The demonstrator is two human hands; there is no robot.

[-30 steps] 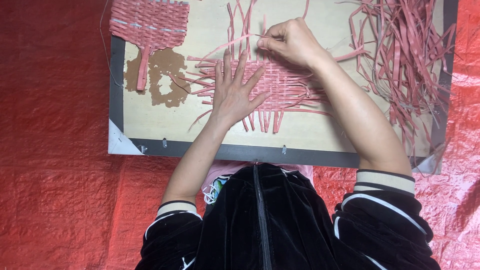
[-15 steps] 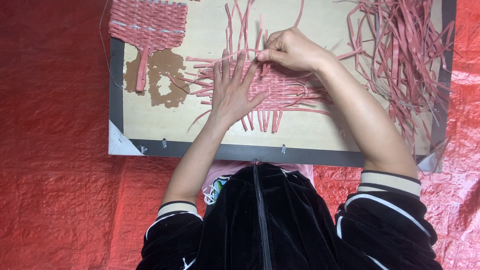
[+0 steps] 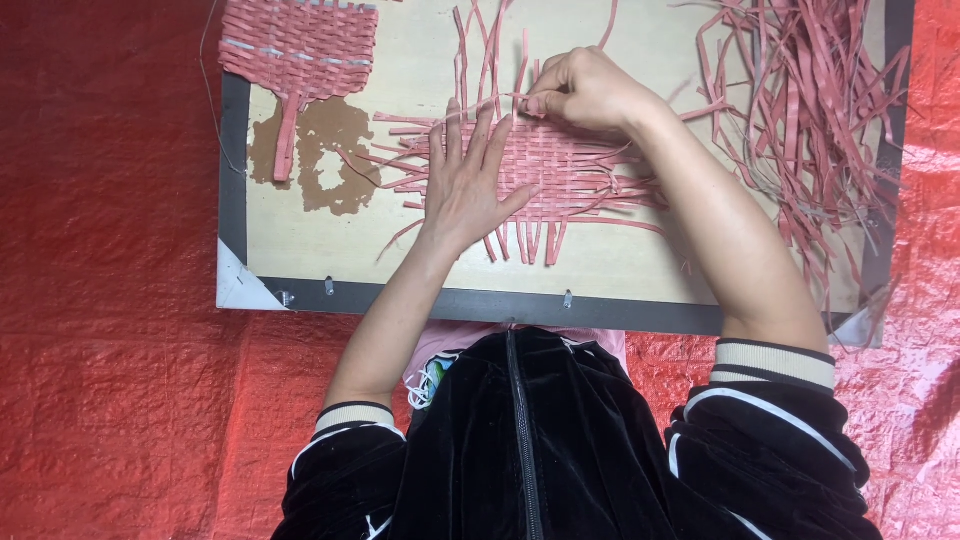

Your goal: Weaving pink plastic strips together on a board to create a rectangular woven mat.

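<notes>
Our left hand [image 3: 462,188] lies open and flat on the mat [image 3: 550,170], with the fingers spread, and it presses the woven part down on the board [image 3: 640,262]. Our right hand [image 3: 585,92] is closed at the top edge of the mat; thumb and fingers pinch one pink strip [image 3: 522,75] where it leaves the weave. The mat is in the middle of the board, with loose ends that stick out on all four sides.

We think some things can go wrong here. If the right hand pulls the strip too hard, the thin strip may tear or slide out of its row, because only the crossing strips hold it. If the left hand lifts, the weave may open and the rows may move apart, since nothing else fixes the mat to the board. The free ends near our right wrist may also catch on the arm.

There is no real container in view. The board carries everything: the mat, a finished piece [image 3: 300,45] at the top left corner, a brown patch [image 3: 325,160] below it, and a big pile of loose strips [image 3: 815,110] at the right side. Some of these strips hang over the right edge to the red sheet [image 3: 110,300] under the board.
</notes>
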